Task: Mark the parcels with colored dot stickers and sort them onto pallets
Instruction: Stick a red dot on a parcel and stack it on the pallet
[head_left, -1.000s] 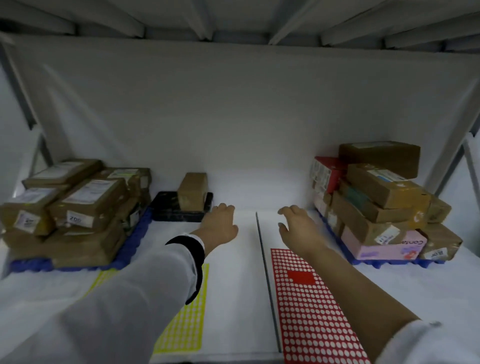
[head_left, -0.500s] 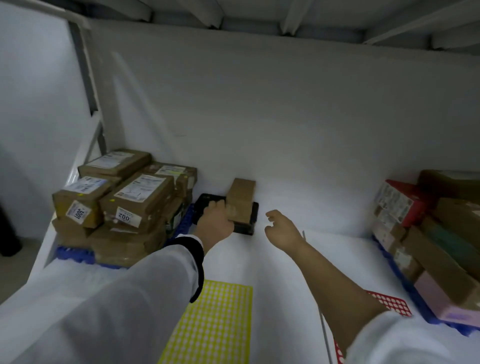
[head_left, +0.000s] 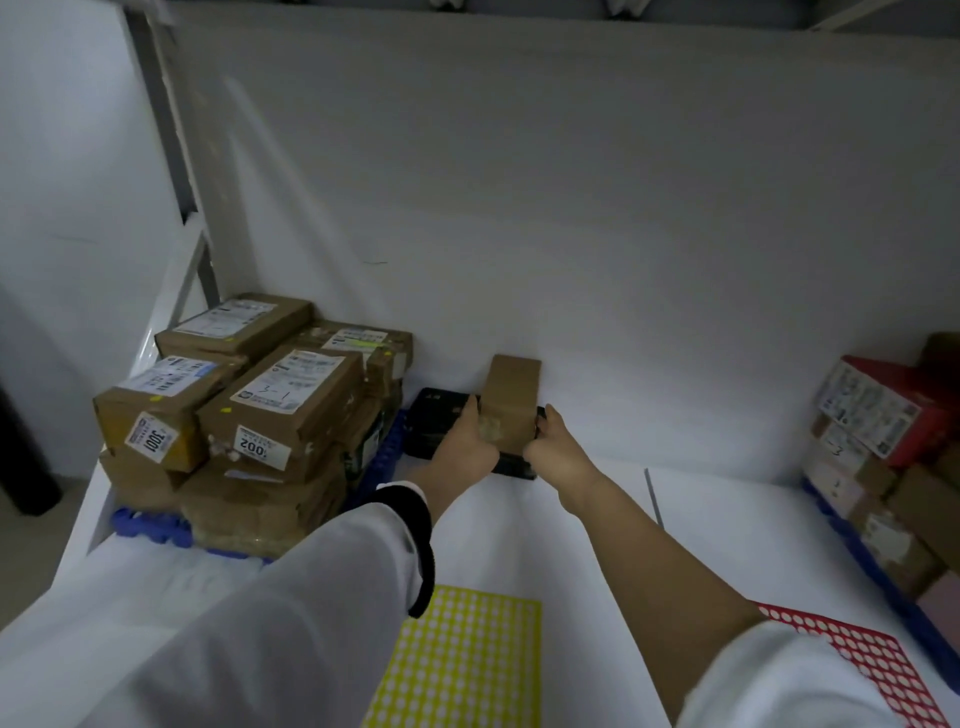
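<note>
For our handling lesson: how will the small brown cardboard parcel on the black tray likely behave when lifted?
The small brown cardboard parcel is probably stiff: its edges look square. Likely light, since the left hand and right hand clasp its sides. Upright on the black tray, it might tip if pushed.

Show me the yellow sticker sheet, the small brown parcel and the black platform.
yellow sticker sheet (head_left: 457, 660), head view, sheet's middle
small brown parcel (head_left: 511, 387), head view, top face
black platform (head_left: 436, 418), head view, bare left part
</note>
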